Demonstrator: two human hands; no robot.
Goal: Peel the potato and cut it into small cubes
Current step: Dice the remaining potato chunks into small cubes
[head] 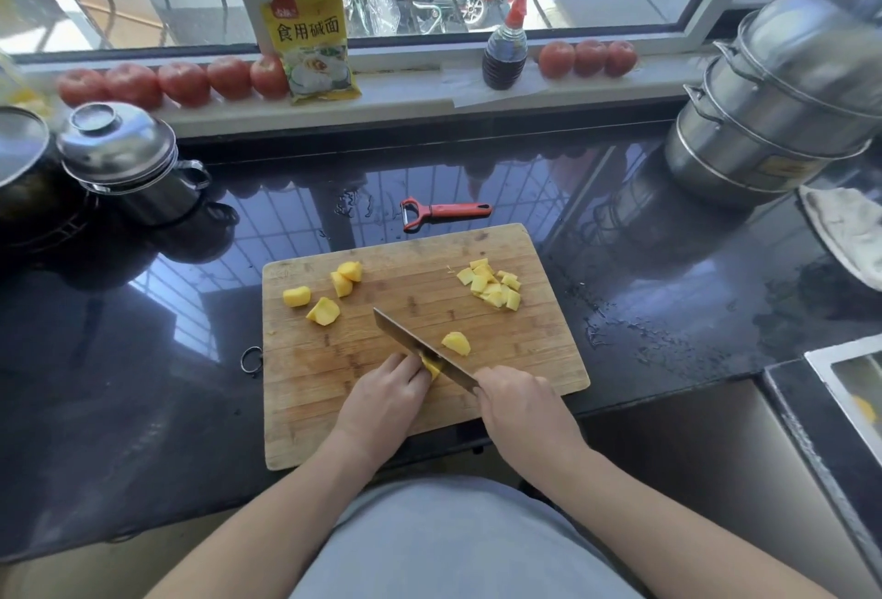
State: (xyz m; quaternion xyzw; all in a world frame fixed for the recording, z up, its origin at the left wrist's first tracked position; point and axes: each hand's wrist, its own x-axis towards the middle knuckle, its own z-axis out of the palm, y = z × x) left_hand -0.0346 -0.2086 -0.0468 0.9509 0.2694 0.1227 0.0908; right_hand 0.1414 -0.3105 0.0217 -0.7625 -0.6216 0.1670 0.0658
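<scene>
Left hand (384, 395) lies knuckles up, fingers curled over a potato piece (432, 367), pinning it to the cutting board (534, 355). Right hand (522, 410) grips the knife (420, 350) handle, blade angled across that piece. Larger chunks (324, 293) lie far left, small cubes (494, 286) far right. Peeler (444, 212) rests on the worktop (668, 293) beyond.
</scene>
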